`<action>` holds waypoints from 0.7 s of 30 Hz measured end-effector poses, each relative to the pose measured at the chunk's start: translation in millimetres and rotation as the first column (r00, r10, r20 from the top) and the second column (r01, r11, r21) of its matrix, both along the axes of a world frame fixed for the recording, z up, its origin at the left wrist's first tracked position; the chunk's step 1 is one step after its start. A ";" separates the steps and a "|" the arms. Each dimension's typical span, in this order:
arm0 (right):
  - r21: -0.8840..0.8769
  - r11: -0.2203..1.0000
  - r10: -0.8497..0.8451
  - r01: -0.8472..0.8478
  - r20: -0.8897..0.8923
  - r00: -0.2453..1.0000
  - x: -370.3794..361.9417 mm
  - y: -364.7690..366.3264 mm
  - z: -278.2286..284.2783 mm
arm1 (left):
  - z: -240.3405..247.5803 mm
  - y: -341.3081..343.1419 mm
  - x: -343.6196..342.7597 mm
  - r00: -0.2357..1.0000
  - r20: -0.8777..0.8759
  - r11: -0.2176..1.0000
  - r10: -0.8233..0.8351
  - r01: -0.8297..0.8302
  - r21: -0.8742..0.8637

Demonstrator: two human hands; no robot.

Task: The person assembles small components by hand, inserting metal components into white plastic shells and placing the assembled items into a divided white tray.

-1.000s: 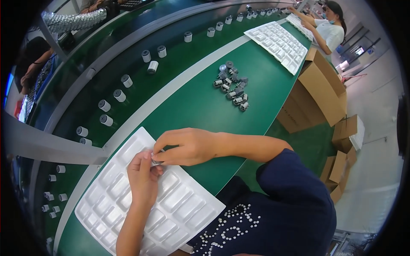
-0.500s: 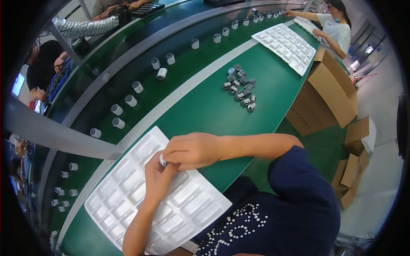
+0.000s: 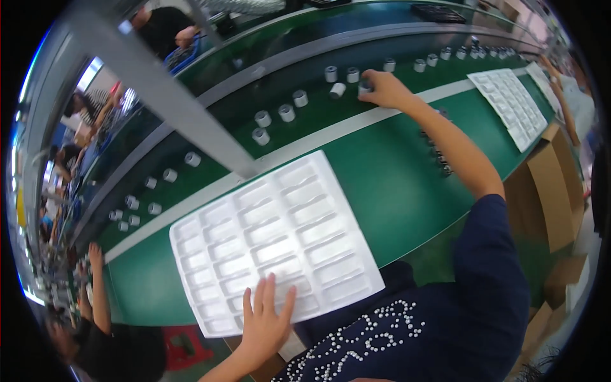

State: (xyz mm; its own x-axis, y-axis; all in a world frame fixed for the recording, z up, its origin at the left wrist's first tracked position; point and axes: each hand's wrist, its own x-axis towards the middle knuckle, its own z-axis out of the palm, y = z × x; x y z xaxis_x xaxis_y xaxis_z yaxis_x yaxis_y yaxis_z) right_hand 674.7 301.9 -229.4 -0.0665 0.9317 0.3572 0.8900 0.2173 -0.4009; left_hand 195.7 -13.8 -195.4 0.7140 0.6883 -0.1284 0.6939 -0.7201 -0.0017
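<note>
Head view: right fingers [image 3: 378, 77] clasp a cylinder [image 3: 365, 86], long axis upright; left fingers [image 3: 269, 295] spread.

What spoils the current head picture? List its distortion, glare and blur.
Head view: the long grey conveyor rail bows toward the rim, with black corners; head view: bright sheen whitens the white moulded plastic tray beyond the bare left hand; head view: the pale-shirted co-worker at the right edge looks smeared.

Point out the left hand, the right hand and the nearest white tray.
Left hand [image 3: 265, 329]: head view, on the back of the hand.
Right hand [image 3: 387, 91]: head view, on the back of the hand.
Nearest white tray [image 3: 266, 235]: head view, on bare surface near its middle.
</note>
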 end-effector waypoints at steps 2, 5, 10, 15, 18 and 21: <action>0.119 0.993 -0.032 0.014 0.153 0.988 -0.9 -35.4 6.1 | -31.8 -10.9 -11.6 0.977 0.185 0.980 0.102 -0.131 0.149; 0.128 0.903 0.353 -0.409 0.318 0.880 -51.9 -129.1 26.6 | -20.9 -50.1 -39.5 0.965 0.259 0.979 0.040 -0.089 0.183; -0.007 0.627 0.759 -0.779 0.231 0.609 -144.1 -300.8 102.5 | 85.5 -123.3 -45.5 0.916 0.396 0.924 -0.068 -0.092 0.371; 0.565 0.393 0.891 -0.726 -0.038 0.453 -118.4 -379.3 163.2 | 214.5 -199.6 -24.3 0.837 0.423 0.773 -0.346 -0.001 0.635; 0.789 0.518 0.532 -0.329 0.004 0.847 -39.4 -458.0 225.1 | 316.8 -250.1 23.1 0.756 0.298 0.551 -0.582 0.098 0.829; 0.955 0.289 0.158 0.061 -0.110 0.981 86.5 -562.7 342.6 | 406.2 -309.0 39.7 0.672 0.020 0.169 -0.740 0.157 0.973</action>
State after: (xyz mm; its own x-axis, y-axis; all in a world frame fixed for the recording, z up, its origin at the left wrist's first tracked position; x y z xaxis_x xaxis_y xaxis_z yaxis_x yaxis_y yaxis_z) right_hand 761.2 -260.8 113.1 0.0563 -0.0781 0.9954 0.8134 0.5817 -0.0003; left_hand 235.4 -322.7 210.8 0.6811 -0.3281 0.6545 0.3547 -0.6342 -0.6870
